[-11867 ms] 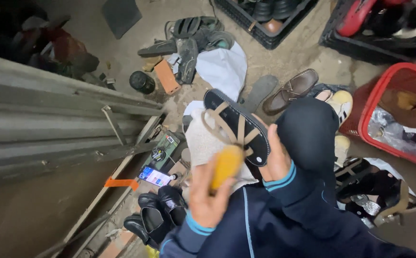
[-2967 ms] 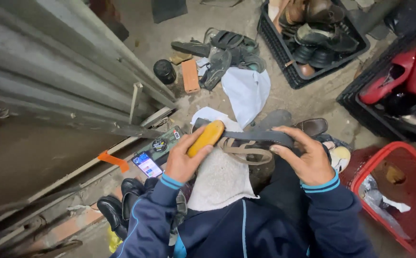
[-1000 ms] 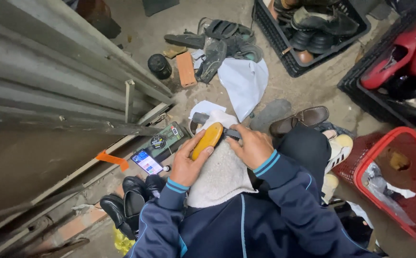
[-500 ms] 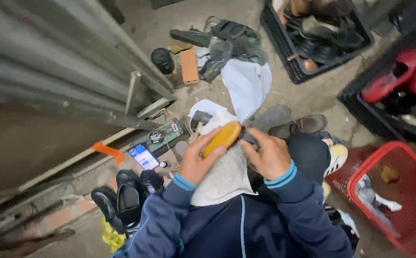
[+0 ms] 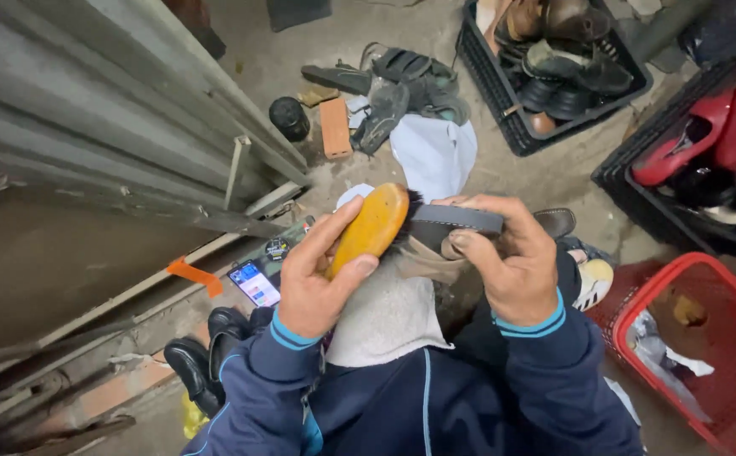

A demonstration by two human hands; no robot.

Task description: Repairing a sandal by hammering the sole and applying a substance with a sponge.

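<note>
Your left hand (image 5: pixel 313 283) is wrapped tight around an oval, yellow wooden shoe brush (image 5: pixel 369 228), its dark bristles pressed against the dark leather sandal (image 5: pixel 457 221) that your right hand (image 5: pixel 512 266) pinches firmly by its flat strap, thumb under and fingers over. Both sit just above the pale, nubby cloth (image 5: pixel 389 312) spread over your lap.

At the top, a black slatted plastic crate (image 5: pixel 503 101) is packed with brown and black leather shoes. To its right, a second black crate (image 5: pixel 638 198) holds glossy red shoes and a dark pair. At your right side, a red mesh plastic basket (image 5: pixel 723 388) holds crumpled white rags and a small brown lump.

To your left, a ribbed grey metal shutter (image 5: pixel 89 110) and its rail hem you in; a lit phone (image 5: pixel 254 283) lies at the rail's foot, just beside your left wrist, and a shiny black pair of shoes (image 5: pixel 207 355) sits under your left elbow. Ahead, the gritty concrete floor is strewn with dark sandals (image 5: pixel 393 80), a round black tin (image 5: pixel 288 118), a small brown block (image 5: pixel 335 128) and a white cloth (image 5: pixel 436 152). Bare floor shows between the white cloth and the crates.
</note>
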